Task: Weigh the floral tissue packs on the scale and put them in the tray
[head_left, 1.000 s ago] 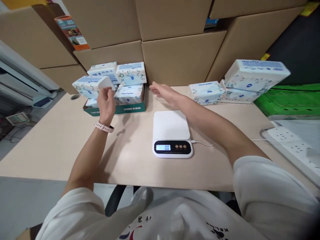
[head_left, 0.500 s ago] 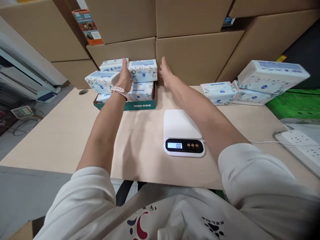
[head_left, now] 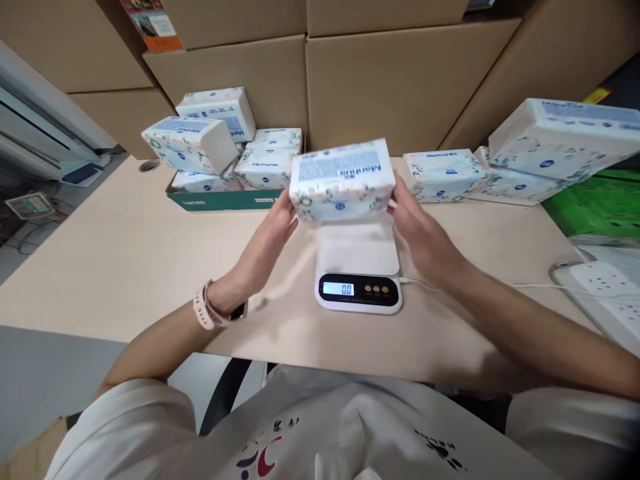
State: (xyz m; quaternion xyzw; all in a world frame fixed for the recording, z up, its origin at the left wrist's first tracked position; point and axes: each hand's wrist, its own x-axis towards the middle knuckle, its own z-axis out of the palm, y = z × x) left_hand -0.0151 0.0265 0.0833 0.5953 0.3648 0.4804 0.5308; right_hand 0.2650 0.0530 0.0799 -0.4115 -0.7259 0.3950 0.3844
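Observation:
I hold a white tissue pack with blue print [head_left: 341, 179] between both hands, just above the white platform of a small digital scale [head_left: 358, 267]. My left hand [head_left: 273, 230] grips its left end and my right hand [head_left: 417, 223] grips its right end. The scale's display reads 0.0. The pack hovers and does not rest on the platform. A pink watch band sits on my left wrist.
A green tray [head_left: 225, 199] at the back left holds several more tissue packs [head_left: 193, 143]. Other packs [head_left: 560, 143] lie stacked at the back right. Cardboard boxes [head_left: 390, 80] wall the back. A white power strip [head_left: 603, 283] lies at the right, and a cable runs from the scale.
Both hands reached to the tray, took one pack from it and brought it back over the scale.

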